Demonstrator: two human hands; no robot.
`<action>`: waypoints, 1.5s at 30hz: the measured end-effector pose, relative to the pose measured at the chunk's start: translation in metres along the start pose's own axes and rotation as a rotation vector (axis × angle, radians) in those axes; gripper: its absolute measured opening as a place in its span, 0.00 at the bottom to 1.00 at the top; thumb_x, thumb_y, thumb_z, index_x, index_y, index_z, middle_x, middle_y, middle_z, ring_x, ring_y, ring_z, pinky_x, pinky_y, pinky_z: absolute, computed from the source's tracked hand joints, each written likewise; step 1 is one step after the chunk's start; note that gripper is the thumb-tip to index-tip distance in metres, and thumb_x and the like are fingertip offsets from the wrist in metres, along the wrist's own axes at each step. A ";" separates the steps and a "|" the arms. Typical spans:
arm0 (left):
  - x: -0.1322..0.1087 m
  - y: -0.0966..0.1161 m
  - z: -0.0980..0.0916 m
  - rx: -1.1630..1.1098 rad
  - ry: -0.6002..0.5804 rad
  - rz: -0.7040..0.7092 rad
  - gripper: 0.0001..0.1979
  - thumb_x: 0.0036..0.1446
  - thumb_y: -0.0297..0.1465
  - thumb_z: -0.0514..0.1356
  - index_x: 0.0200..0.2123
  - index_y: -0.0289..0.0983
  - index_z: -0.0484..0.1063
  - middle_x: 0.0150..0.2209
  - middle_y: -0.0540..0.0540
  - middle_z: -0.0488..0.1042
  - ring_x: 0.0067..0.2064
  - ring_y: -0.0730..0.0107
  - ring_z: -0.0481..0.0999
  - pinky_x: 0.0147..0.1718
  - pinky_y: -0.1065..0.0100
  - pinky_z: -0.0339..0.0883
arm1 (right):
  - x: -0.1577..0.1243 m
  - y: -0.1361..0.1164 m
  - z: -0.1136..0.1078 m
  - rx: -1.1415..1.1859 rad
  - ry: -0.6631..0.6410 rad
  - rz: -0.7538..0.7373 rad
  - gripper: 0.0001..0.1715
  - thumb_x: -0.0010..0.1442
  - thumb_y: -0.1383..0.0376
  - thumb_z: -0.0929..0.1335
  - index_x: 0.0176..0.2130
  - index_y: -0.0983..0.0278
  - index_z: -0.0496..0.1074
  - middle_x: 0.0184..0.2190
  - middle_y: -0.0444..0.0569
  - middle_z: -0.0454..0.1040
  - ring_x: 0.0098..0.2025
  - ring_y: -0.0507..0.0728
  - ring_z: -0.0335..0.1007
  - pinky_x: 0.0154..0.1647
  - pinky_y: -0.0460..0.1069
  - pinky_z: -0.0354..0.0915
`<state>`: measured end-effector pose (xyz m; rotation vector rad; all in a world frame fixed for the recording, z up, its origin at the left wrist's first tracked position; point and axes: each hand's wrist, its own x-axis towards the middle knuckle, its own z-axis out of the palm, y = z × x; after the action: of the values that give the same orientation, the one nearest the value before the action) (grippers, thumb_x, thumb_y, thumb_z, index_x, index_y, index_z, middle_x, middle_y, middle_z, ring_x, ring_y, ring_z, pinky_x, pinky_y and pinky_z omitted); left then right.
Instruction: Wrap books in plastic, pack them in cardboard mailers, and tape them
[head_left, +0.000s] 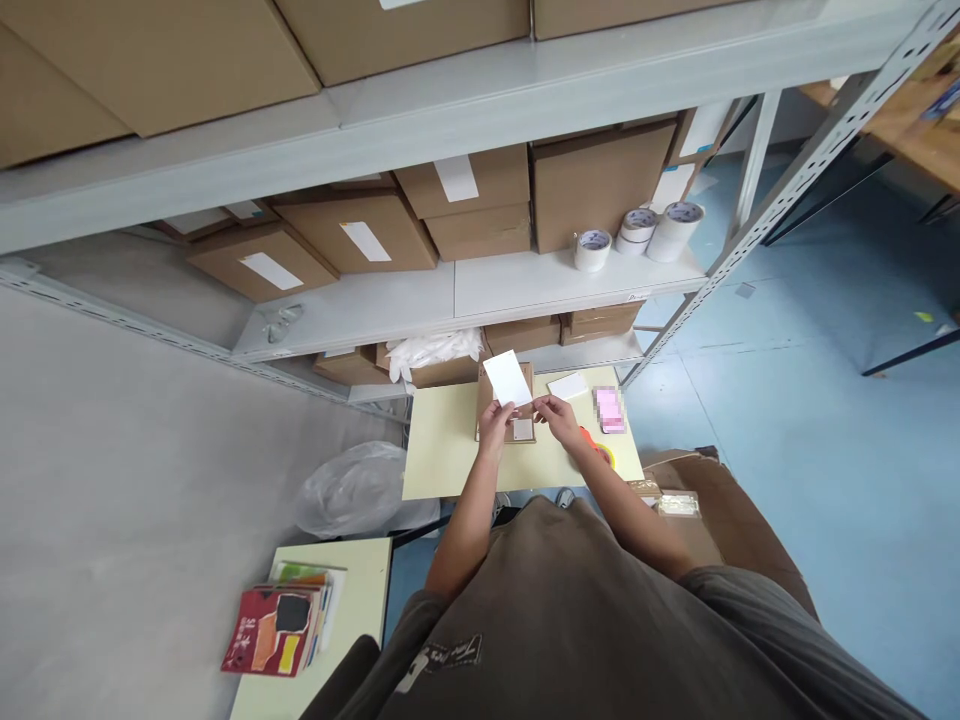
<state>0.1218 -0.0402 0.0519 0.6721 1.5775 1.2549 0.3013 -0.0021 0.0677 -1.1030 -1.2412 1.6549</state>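
A plain white sheet (507,376), about the size of a shipping label, is held up over a cardboard box (486,418). My left hand (495,424) grips its lower edge between thumb and fingers. The fingertips of my right hand (556,414) are pinched together at the sheet's lower right corner. Under the sheet, the box lies on a pale yellow table (442,445) and has a small white label (523,430) on top. A stack of white sheets (568,386) lies just beyond my right hand. Partly behind my right forearm is an orange tape dispenser (600,449).
A blurred pink item (610,410) lies at the table's right. Ahead stands a metal shelf (525,75) with cartons and tape rolls (592,250). An open carton (742,530) is right, a plastic bag (352,490) left. Books (274,630) lie on another table.
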 end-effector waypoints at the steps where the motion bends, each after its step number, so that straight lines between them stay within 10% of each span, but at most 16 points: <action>1: -0.001 0.000 0.001 0.000 -0.003 0.006 0.31 0.52 0.56 0.71 0.46 0.35 0.79 0.44 0.36 0.86 0.42 0.56 0.87 0.34 0.66 0.70 | 0.000 -0.001 -0.001 -0.002 0.007 0.001 0.24 0.61 0.42 0.73 0.37 0.60 0.76 0.37 0.48 0.81 0.32 0.55 0.75 0.38 0.51 0.70; 14: -0.008 0.000 0.003 0.014 -0.031 -0.014 0.33 0.51 0.56 0.72 0.49 0.35 0.77 0.44 0.35 0.85 0.42 0.59 0.87 0.34 0.68 0.70 | -0.005 -0.004 0.001 0.043 -0.032 -0.024 0.25 0.61 0.41 0.74 0.36 0.59 0.74 0.34 0.47 0.81 0.32 0.55 0.73 0.40 0.52 0.70; 18: -0.015 0.007 0.004 0.193 0.121 0.101 0.35 0.53 0.48 0.75 0.60 0.38 0.76 0.51 0.36 0.84 0.45 0.61 0.85 0.42 0.65 0.75 | -0.006 -0.007 -0.001 0.048 -0.094 -0.068 0.28 0.61 0.37 0.73 0.37 0.58 0.74 0.34 0.47 0.81 0.34 0.57 0.74 0.43 0.54 0.72; 25: -0.034 0.032 0.010 0.289 -0.169 0.330 0.17 0.62 0.45 0.69 0.44 0.38 0.86 0.46 0.38 0.86 0.48 0.57 0.84 0.48 0.61 0.77 | -0.007 -0.012 -0.004 0.016 -0.147 -0.113 0.27 0.63 0.38 0.73 0.38 0.58 0.75 0.31 0.46 0.77 0.36 0.58 0.73 0.43 0.54 0.72; 45: -0.041 0.036 0.016 0.289 -0.076 0.363 0.13 0.62 0.42 0.69 0.42 0.41 0.89 0.45 0.40 0.87 0.46 0.56 0.86 0.50 0.58 0.79 | -0.004 -0.013 -0.004 0.039 -0.182 -0.110 0.28 0.60 0.37 0.75 0.37 0.59 0.78 0.32 0.47 0.78 0.35 0.58 0.74 0.43 0.55 0.73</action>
<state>0.1462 -0.0577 0.0999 1.2191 1.6367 1.2498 0.3073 -0.0014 0.0802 -0.8598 -1.3537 1.7176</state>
